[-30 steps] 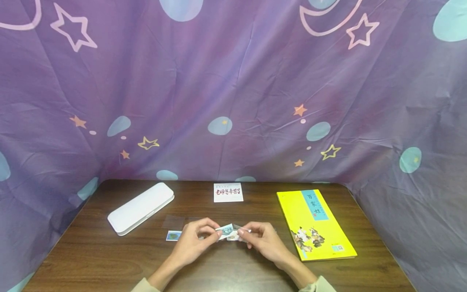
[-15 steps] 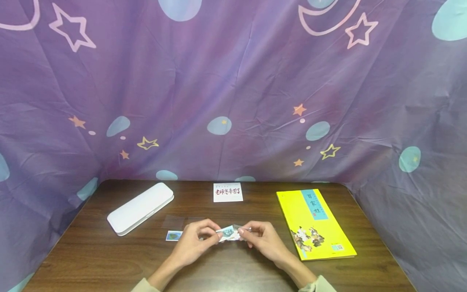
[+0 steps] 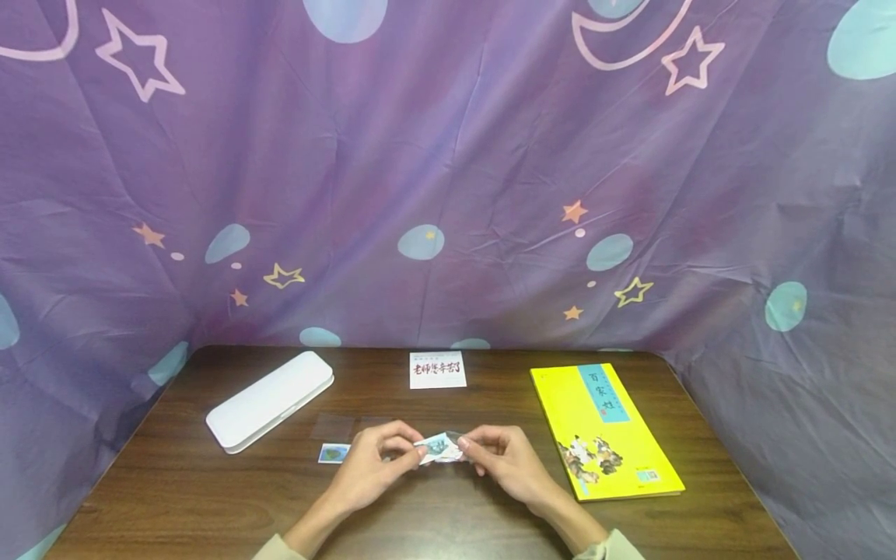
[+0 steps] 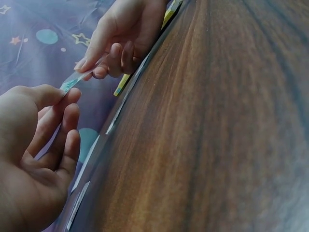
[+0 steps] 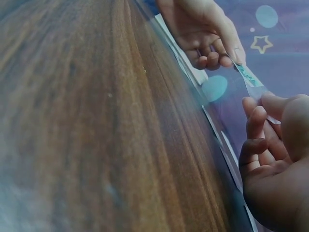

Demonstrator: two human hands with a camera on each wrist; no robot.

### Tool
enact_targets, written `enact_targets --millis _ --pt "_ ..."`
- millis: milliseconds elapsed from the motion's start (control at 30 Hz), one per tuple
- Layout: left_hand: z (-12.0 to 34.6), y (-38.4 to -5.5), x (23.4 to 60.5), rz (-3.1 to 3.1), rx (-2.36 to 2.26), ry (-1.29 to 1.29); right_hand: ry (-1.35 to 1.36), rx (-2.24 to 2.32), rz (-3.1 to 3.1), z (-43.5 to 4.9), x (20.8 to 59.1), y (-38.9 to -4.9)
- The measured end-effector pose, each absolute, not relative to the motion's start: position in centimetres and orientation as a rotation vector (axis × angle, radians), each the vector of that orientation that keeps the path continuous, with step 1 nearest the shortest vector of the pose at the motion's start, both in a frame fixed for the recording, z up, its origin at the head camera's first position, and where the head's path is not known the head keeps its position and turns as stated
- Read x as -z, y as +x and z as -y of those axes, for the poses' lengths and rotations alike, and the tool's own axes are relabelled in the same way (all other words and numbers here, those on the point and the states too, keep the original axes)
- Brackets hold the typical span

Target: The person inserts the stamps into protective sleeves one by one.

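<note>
Between the thumb and fingers of my left hand (image 3: 371, 460) is a small blue-green printed stamp (image 3: 437, 446), held above the table. My right hand (image 3: 512, 464) pinches a clear plastic sleeve (image 3: 456, 438) at its right end. In the right wrist view the stamp (image 5: 248, 75) overlaps the sleeve (image 5: 256, 91); how deep it sits inside is hard to tell. Both hands face each other, a short gap apart. Left of the left hand, another stamp (image 3: 332, 453) with a blue border lies on the table. Something pale below the held stamp is mostly hidden.
A white pencil case (image 3: 271, 400) lies at the left of the brown wooden table (image 3: 231, 505). A yellow book (image 3: 609, 435) is at the right. A white card (image 3: 437, 370) with red writing lies at the back. Faint clear sleeves (image 3: 332, 426) lie behind the left hand.
The stamp has shifted slightly right and down, and it overlaps the clear sleeve more. Both hands keep their pinch and have hardly moved.
</note>
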State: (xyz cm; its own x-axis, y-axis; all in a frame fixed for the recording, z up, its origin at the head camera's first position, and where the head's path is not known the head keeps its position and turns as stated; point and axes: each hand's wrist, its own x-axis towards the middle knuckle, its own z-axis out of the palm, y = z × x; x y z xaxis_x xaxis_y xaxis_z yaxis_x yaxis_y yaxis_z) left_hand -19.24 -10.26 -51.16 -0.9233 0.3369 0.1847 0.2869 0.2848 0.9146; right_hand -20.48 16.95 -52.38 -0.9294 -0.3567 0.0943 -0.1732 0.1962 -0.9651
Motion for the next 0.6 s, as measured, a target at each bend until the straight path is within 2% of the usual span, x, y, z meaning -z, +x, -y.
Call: enact_targets --millis 600 --pt "10.34 -19.21 51.06 -2.455 -1.729 0.581 -0.545 1.803 -2.318 -16.82 52.28 -20.42"
